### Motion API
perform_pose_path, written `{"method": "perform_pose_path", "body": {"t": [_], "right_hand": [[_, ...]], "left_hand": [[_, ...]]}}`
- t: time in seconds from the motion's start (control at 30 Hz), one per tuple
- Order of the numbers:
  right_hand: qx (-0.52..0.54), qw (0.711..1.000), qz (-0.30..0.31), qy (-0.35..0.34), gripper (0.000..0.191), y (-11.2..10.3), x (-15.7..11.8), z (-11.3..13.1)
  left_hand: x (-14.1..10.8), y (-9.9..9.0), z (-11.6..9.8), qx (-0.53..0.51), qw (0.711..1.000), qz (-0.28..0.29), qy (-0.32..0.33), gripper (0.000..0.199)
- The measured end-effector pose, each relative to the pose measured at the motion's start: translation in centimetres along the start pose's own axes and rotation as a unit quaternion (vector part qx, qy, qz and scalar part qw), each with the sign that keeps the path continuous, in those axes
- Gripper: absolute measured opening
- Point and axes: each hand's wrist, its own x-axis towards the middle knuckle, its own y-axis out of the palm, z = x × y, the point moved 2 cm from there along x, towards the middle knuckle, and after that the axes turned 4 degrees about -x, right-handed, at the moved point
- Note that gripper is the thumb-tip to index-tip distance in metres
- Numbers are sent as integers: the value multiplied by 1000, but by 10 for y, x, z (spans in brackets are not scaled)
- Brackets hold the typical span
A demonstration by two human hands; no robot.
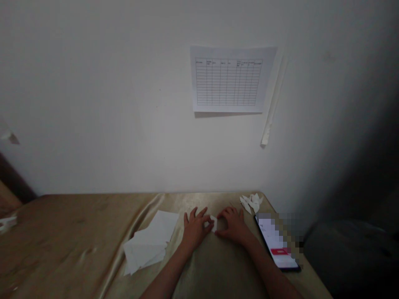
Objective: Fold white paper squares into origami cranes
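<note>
A small piece of white paper (214, 224), which looks folded, lies between my two hands over the cloth-covered table. My left hand (197, 224) pinches its left side with thumb and index finger, while the other fingers are spread. On the opposite side, my right hand (232, 224) has its thumb and index finger at the paper's right edge, curved around it. The small paper's exact folds are too small to make out. Left of my left hand is a loose stack of white paper sheets (149, 243), fanned out and overlapping.
A phone (274, 241) with a lit screen, partly pixelated, lies beside my right forearm. Crumpled or folded white paper pieces (253, 202) sit at the table's back right corner. A printed table sheet (229, 81) hangs on the wall behind. Satin-like brown cloth (77, 232) covers the table.
</note>
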Motion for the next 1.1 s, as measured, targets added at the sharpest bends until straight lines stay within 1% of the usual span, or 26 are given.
{"method": "perform_pose_path", "body": {"t": [0.17,0.23,0.33,0.37,0.47,0.57,0.67,0.8,0.97,1.1], "right_hand": [[22,1000,-17,-8,48,4,-3,-3],[27,999,-25,-8,42,6,-3,-4],[27,998,-55,6,23,10,-1,-3],[22,998,-61,12,20,11,0,-1],[-9,996,-90,12,17,14,5,4],[-29,994,-103,21,17,16,10,7],[-19,995,-94,27,16,14,14,6],[0,998,-63,19,18,10,16,2],[3,998,-56,-1,21,9,14,-2],[8,999,-38,-12,26,9,12,-5]], "left_hand": [[0,1,1,-7,1000,0,-3,18],[0,1,1,-7,1000,-1,-3,18],[-1,0,1,-10,1000,-5,-1,17],[-1,0,1,-11,1000,-6,1,17],[-1,0,1,-14,1000,-8,4,17],[0,0,3,-20,1000,-7,4,17],[1,0,4,-23,1000,-2,1,17],[3,-1,4,-23,1000,1,-1,17],[2,-2,3,-24,1000,5,-5,18],[2,-2,3,-29,1000,-1,-3,18]]}}
